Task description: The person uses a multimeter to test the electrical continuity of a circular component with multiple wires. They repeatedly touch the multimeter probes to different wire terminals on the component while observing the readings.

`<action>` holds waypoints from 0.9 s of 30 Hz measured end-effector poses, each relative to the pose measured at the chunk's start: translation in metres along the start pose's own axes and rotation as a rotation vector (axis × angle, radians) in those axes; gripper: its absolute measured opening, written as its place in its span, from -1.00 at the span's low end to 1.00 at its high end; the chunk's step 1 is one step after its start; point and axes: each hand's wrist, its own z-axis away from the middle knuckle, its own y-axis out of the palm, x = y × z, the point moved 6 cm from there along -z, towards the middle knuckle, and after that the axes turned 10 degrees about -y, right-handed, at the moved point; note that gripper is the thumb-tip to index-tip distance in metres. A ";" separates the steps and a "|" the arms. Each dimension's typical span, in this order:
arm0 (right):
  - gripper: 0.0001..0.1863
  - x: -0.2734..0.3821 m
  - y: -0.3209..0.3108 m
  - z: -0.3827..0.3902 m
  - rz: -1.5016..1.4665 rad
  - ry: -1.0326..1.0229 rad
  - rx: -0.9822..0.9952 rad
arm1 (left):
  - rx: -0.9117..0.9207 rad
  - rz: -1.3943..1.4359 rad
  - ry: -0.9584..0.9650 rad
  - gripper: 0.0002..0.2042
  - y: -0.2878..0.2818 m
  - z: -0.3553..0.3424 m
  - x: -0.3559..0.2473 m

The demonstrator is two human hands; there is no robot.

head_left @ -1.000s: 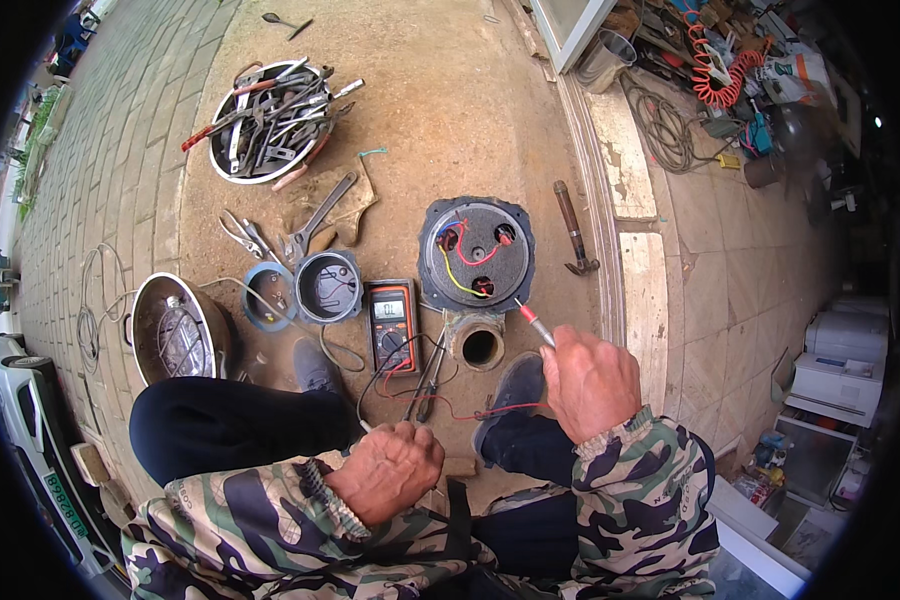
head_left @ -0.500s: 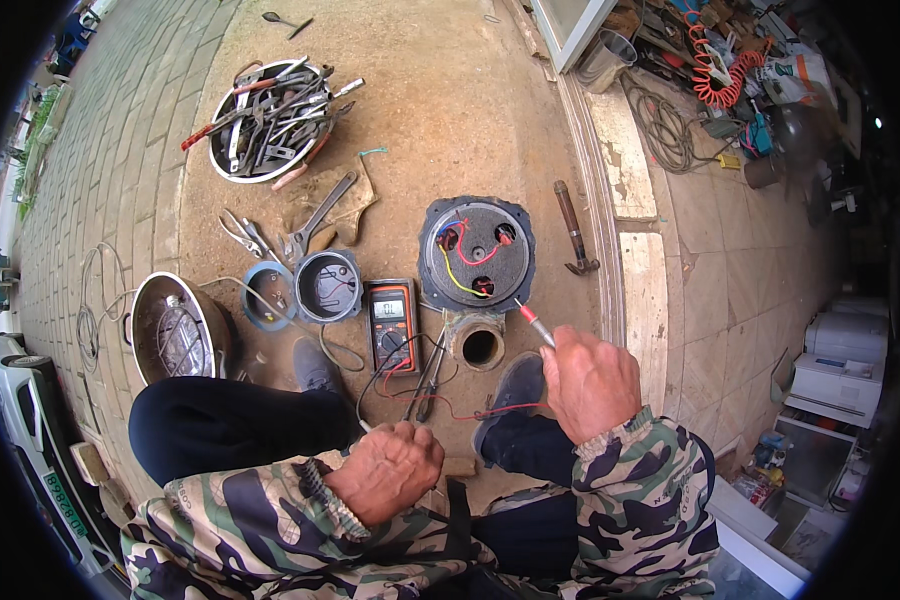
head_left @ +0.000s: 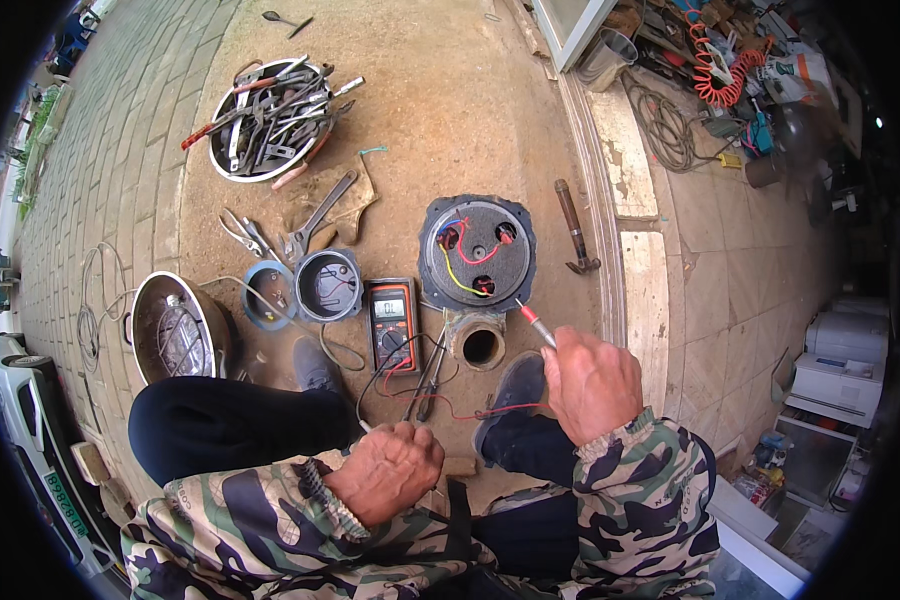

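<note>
My right hand (head_left: pixel 592 385) is closed round a red multimeter probe (head_left: pixel 538 326). The probe's tip reaches the lower right rim of a round dark motor housing (head_left: pixel 478 255); whether it touches is too fine to tell. Red, yellow and blue wires come out of openings in the housing's face, and a round pipe mouth (head_left: pixel 481 347) juts from its near side. Low in front of me, my left hand (head_left: pixel 390 472) grips a thin probe, only its end showing. An orange and black multimeter (head_left: pixel 393 326) lies left of the housing, with red and black leads running from it.
Left of the meter are a grey round cup (head_left: pixel 328 286), a blue ring-shaped cover (head_left: pixel 268 295) and a metal pot (head_left: pixel 177 330). Pliers (head_left: pixel 242 234) and an adjustable wrench (head_left: pixel 322 214) lie beyond, near a tool-filled basin (head_left: pixel 273 120). A hammer (head_left: pixel 574 228) rests at right.
</note>
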 end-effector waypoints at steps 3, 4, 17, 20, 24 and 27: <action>-0.77 0.000 0.000 0.000 -0.006 -0.001 0.002 | 0.001 -0.007 -0.003 -0.81 0.000 0.000 0.000; -0.77 0.000 0.000 0.000 -0.007 -0.001 0.001 | 0.001 -0.010 -0.005 -0.81 0.000 0.000 0.000; -0.78 0.000 0.000 0.000 -0.010 0.007 0.017 | -0.011 -0.001 0.000 -0.81 0.001 0.000 0.000; -0.78 0.000 0.001 0.000 -0.008 0.015 0.026 | -0.009 -0.004 0.005 -0.81 0.001 0.000 0.000; -0.82 0.002 -0.001 -0.002 -0.054 0.023 -0.003 | -0.034 -0.001 0.008 -0.82 -0.003 0.000 0.000; -0.82 0.002 -0.007 -0.006 -0.275 0.016 -0.251 | -0.058 -0.007 0.002 -0.83 -0.003 -0.001 -0.001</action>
